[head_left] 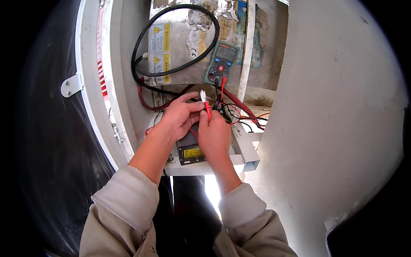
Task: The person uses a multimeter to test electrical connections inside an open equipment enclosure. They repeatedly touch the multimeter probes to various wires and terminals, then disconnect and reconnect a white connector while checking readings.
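Observation:
My left hand (pixel 182 115) pinches a small white connector (pixel 203 97) just below the meter. My right hand (pixel 214 132) grips a red test probe (pixel 207 110), its tip at the connector; whether it touches the contacts inside cannot be seen. A green-cased digital multimeter (pixel 221 60) with a red button lies tilted on the worn metal housing above my hands, red and black leads plugged into its lower end. Under my hands is a dark plate (pixel 191 155) with a yellow label, among several thin red and black wires.
A looped thick black cable (pixel 173 7) lies over the housing (pixel 180 47) and its warning labels. A thick red cable (pixel 144 98) runs behind my hands. A white frame (pixel 114 51) is at the left, a square tube (pixel 246 150) at lower right, a large pale panel (pixel 334 107) at right.

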Demonstrator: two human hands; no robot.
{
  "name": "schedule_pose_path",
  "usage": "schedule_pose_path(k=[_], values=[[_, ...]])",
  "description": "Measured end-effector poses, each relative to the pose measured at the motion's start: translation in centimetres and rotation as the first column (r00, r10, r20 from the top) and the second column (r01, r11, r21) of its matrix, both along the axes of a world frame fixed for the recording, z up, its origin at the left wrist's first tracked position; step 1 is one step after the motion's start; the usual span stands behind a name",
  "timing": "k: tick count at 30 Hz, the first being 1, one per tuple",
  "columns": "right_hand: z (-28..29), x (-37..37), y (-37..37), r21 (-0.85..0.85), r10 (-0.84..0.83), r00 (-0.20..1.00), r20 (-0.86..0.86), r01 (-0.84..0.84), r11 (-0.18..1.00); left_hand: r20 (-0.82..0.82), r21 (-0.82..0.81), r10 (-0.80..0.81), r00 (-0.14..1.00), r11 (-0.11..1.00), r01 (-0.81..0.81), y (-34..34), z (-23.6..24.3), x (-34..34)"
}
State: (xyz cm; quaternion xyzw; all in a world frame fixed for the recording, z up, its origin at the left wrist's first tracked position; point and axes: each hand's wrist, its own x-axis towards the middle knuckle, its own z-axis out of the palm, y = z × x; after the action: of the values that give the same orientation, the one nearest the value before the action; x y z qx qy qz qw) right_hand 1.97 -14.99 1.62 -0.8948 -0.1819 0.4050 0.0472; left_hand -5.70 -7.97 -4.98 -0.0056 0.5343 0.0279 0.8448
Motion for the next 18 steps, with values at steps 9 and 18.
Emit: schedule_pose_path(k=[9, 18], values=[[2.2, 2.8, -1.6, 0.159, -0.181, 0.982, -0.050, 0.186, 0.970, 0.019, -0.001, -0.002, 1.000, 1.000, 0.002, 0.0, -0.8, -0.6], [1.0, 1.8, -1.5, 0.061, 0.001, 0.994, -0.112, 0.006, 0.998, 0.047, 0.001, -0.062, 0.997, 0.998, 0.062, 0.4, -0.1, -0.4]])
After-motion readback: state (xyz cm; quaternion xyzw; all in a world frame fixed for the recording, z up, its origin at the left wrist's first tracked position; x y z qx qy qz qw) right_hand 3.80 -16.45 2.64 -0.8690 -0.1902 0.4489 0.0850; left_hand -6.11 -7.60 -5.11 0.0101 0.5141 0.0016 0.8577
